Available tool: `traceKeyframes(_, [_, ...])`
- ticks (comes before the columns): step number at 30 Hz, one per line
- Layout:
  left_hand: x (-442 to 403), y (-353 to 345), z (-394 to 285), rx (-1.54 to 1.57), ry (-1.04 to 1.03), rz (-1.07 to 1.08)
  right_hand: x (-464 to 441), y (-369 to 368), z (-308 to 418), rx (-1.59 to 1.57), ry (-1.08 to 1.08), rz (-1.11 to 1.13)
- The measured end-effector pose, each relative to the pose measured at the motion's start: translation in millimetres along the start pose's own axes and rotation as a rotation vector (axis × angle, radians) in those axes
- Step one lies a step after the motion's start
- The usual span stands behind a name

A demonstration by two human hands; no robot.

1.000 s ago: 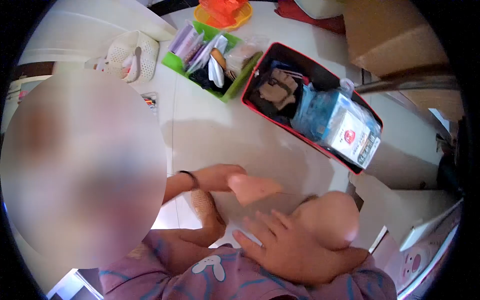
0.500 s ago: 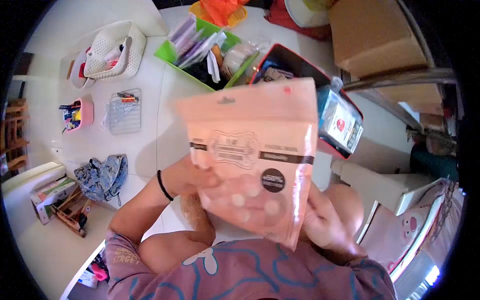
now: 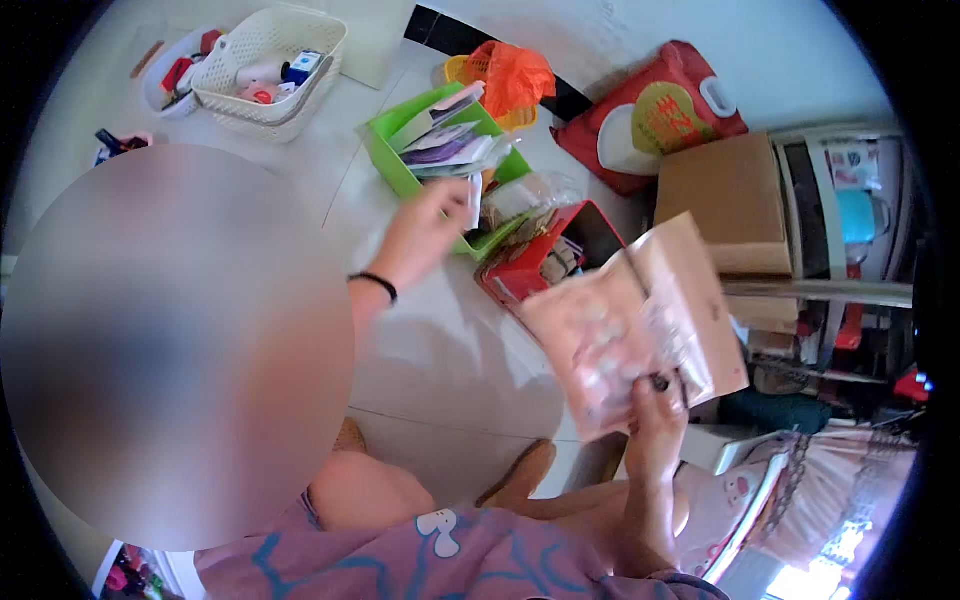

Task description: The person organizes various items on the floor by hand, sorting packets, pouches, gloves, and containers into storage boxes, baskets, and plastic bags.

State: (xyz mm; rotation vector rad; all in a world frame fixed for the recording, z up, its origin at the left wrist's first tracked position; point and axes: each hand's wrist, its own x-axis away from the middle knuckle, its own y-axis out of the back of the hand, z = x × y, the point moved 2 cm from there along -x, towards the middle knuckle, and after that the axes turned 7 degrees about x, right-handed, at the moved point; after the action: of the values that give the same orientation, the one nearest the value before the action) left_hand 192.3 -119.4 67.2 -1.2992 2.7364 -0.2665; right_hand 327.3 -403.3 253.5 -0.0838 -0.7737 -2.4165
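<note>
My right hand [image 3: 658, 420] grips a peach-coloured resealable pouch [image 3: 600, 340] by its lower edge, thumb on top. The pouch read "facial mask" on its front earlier; now it is tilted, and its printing is too blurred to read. My left hand [image 3: 425, 235], with a black band at the wrist, reaches over the near side of a green bin [image 3: 385, 150]. Its fingers are smeared by motion beside a white packet [image 3: 474, 205], and contact cannot be told. Purple and white flat packets [image 3: 445, 148] stand in the bin, alongside a clear plastic bag [image 3: 525, 195].
A red box [image 3: 515, 275] adjoins the green bin. Behind are a yellow basket [image 3: 456, 70] with an orange bag [image 3: 515, 80], a red sack [image 3: 690, 85] and a cardboard box [image 3: 720, 205]. White baskets [image 3: 225, 80] stand far left. A round blur hides much of the left side.
My left hand has let go of the pouch and moved forward to the green bin. The right hand has carried the pouch to the right and turned it. The view has shifted.
</note>
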Motion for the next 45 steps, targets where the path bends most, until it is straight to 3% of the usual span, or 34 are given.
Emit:
traceKeyframes(2, [-21.5, 40.9, -13.2, -0.545, -0.276, -0.301, -33.7, -16.2, 32.7, 0.154, 0.22, -0.071])
traceKeyframes(4, [-43.2, 51.0, -29.8, -0.744, -0.509, -0.465, -82.2, -44.6, 56.5, 0.316, 0.532, -0.138])
traceKeyframes(6, [-68.5, 46.4, -27.6, -0.897, -0.575, -0.507, -138.4, -78.3, 75.8, 0.276, 0.663, -0.155])
traceKeyframes(8, [-86.8, 43.5, -20.9, -1.054, -0.637, -0.54, -184.5, -114.2, 101.5, 0.576, 0.864, -0.147])
traceKeyframes(10, [-104.5, 40.6, -6.7, -0.954, -0.35, -0.231, -237.4, -145.5, 103.4, 0.416, 0.869, -0.009])
traceKeyframes(13, [-104.8, 48.4, 2.3, -0.885, -0.278, -0.205, -280.2, -178.4, 108.7, 0.574, 0.728, -0.011])
traceKeyframes(15, [-93.2, 62.3, -4.3, -0.895, -0.345, -0.24, -302.8, -192.4, 98.8, 0.337, 0.656, 0.246])
traceKeyframes(16, [-86.6, 68.6, -10.2, -0.909, -0.412, -0.282, -308.3, -194.3, 94.0, 0.338, 0.645, 0.244])
traceKeyframes(18, [-84.1, 72.3, -8.8, -0.922, -0.32, -0.265, -310.4, -202.6, 85.0, 0.31, 0.531, 0.442])
traceKeyframes(19, [-84.2, 72.3, -3.7, -0.928, -0.355, -0.274, -309.4, -205.7, 80.7, 0.311, 0.522, 0.442])
traceKeyframes(21, [-81.9, 70.0, -8.1, -0.933, -0.389, -0.285, -305.7, -211.5, 76.0, 0.772, 0.774, 0.288])
traceKeyframes(22, [-77.2, 65.1, -12.8, -1.009, -0.588, -0.318, -303.8, -215.3, 74.3, 1.003, 0.898, 0.2])
traceKeyframes(23, [-70.3, 56.2, -19.9, -1.08, -0.789, -0.349, -299.0, -219.4, 76.4, 0.989, 0.892, 0.215])
traceKeyframes(24, [-63.7, 45.0, -20.6, -1.077, -0.785, -0.347, -299.6, -223.4, 78.9, 0.992, 0.889, 0.218])
traceKeyframes(26, [-55.5, 18.8, -14.9, -0.804, -0.616, -0.085, -303.9, -235.1, 84.4, 1.154, 1.055, 0.209])
traceKeyframes(28, [-72.2, 10.8, 9.3, -0.775, -0.567, -0.11, -319.8, -239.7, 84.1, 1.202, 1.048, 0.17])
traceKeyframes(30, [-92.6, 12.7, 27.7, -1.09, -0.643, -0.278, -301.0, -240.3, 107.6, 1.13, 1.161, 0.138])
traceKeyframes(32, [-99.4, 24.3, 23.0, -1.172, -0.605, -0.274, -296.2, -241.2, 115.1, 1.19, 1.067, 0.143])
traceKeyframes(34, [-102.4, 40.2, 14.9, -1.047, -0.005, 0.106, -300.3, -239.6, 113.8, 1.202, 0.967, 0.253])
traceKeyframes(36, [-92.7, 44.7, 18.1, -0.94, -0.059, 0.116, -304.4, -238.9, 113.6, 1.21, 0.97, 0.223])
traceKeyframes(38, [-79.8, 37.0, 13.1, -0.975, -0.512, -0.107, -309.1, -240.4, 109.4, 1.22, 0.973, 0.202])
traceKeyframes(45, [-108.7, 9.0, 28.6, -1.01, -0.287, 0.086, -309.3, -253.0, 106.6, 1.305, 1.012, 0.206])
